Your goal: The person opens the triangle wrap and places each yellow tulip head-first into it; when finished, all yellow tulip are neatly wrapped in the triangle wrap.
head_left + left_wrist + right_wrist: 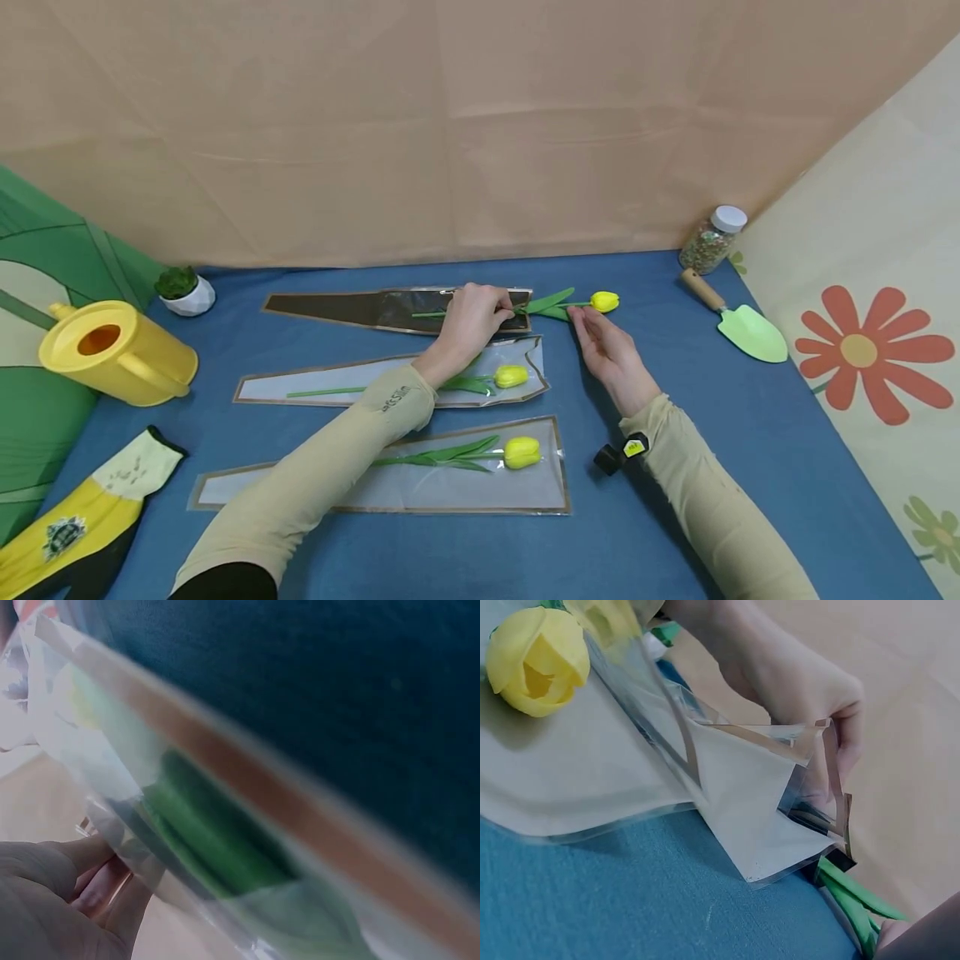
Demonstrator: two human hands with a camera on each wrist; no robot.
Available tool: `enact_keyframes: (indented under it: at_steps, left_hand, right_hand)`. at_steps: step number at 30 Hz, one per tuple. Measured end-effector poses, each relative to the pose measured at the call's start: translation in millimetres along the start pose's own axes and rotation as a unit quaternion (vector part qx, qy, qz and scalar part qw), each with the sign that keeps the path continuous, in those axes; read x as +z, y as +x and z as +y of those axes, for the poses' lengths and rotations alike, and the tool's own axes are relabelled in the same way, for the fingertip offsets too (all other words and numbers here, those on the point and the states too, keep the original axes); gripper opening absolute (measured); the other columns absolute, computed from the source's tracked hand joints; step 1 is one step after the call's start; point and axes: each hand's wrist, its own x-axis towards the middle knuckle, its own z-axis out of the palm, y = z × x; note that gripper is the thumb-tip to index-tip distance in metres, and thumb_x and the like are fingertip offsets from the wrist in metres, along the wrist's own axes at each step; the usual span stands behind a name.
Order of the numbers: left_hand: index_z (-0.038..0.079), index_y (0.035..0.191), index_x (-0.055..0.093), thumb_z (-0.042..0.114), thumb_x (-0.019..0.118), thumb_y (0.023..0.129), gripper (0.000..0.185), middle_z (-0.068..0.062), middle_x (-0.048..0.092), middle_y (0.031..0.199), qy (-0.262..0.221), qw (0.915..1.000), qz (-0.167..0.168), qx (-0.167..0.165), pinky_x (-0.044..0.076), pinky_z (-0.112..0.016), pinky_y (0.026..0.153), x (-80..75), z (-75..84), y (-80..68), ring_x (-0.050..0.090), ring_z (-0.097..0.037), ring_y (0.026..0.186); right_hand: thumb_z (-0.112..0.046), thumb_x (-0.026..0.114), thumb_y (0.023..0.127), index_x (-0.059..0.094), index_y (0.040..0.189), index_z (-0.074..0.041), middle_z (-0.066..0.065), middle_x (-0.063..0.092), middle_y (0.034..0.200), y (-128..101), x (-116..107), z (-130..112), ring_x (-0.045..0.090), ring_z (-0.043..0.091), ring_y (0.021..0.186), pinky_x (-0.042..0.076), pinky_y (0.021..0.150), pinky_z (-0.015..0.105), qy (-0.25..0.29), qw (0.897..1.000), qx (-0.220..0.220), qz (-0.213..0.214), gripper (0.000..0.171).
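We see a blue table (675, 517) bearing three clear sleeves. The left hand (471, 321) pinches the far sleeve (360, 307) mouth around a tulip (603, 301) stem; the right hand (609, 350), fingers relaxed, touches its leaves. A watering can (116, 350), trowel (738, 321) and jar (712, 239) stand around.

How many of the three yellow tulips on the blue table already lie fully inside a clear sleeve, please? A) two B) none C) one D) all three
A: the middle tulip and the near tulip lie wholly inside their sleeves, while the far tulip has its head and leaves outside the far sleeve.
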Motion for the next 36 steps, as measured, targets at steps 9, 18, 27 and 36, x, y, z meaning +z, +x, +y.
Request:
enact_keyframes:
  at_steps: [9, 18, 27, 36]
  left_hand:
    - [0.008, 0.099, 0.084, 0.011, 0.082, 0.097, 0.005, -0.006, 0.080, 0.092, -0.005, 0.9999, 0.007, 0.007, 0.059, -0.031, 0.068, 1.9, 0.8, -0.6, 0.072, -0.017, 0.072]
    - [0.009, 0.098, 0.084, 0.014, 0.081, 0.098, 0.006, -0.005, 0.080, 0.092, 0.002, 0.9999, 0.013, 0.002, 0.058, -0.030, 0.065, -0.1, 1.4, -0.1, 0.072, -0.016, 0.071]
    - [0.010, 0.098, 0.084, 0.014, 0.081, 0.099, 0.006, -0.004, 0.080, 0.090, 0.014, 0.9995, 0.027, 0.006, 0.056, -0.029, 0.062, -1.4, 1.8, 1.0, 0.071, -0.015, 0.068]
    - [0.010, 0.098, 0.084, 0.016, 0.081, 0.098, 0.007, -0.003, 0.080, 0.092, 0.026, 0.9989, 0.037, 0.016, 0.057, -0.030, 0.063, -2.4, 2.9, 2.8, 0.071, -0.015, 0.068]
  right_hand:
    - [0.003, 0.052, 0.109, 0.043, 0.164, -0.014, 0.010, 0.062, 0.132, 0, 4, -1, 0.060, 0.013, 0.133, 0.050, 0.100, 0.016, -0.010, 1.000, -0.002, 0.027, 0.059]
    - [0.000, 0.057, 0.107, 0.058, 0.131, -0.007, 0.007, 0.063, 0.108, -1, 7, 8, 0.067, 0.014, 0.094, 0.054, 0.094, 0.016, -0.069, 0.996, -0.045, 0.020, 0.025]
    - [0.003, 0.061, 0.105, 0.061, 0.129, -0.003, 0.008, 0.056, 0.117, 2, 16, 27, 0.065, 0.013, 0.094, 0.054, 0.093, 0.016, -0.060, 0.994, -0.085, 0.043, 0.025]
    - [0.003, 0.065, 0.103, 0.065, 0.131, -0.002, 0.009, 0.066, 0.117, 2, 26, 44, 0.072, 0.014, 0.110, 0.055, 0.094, 0.019, -0.056, 0.995, -0.068, 0.047, 0.028]
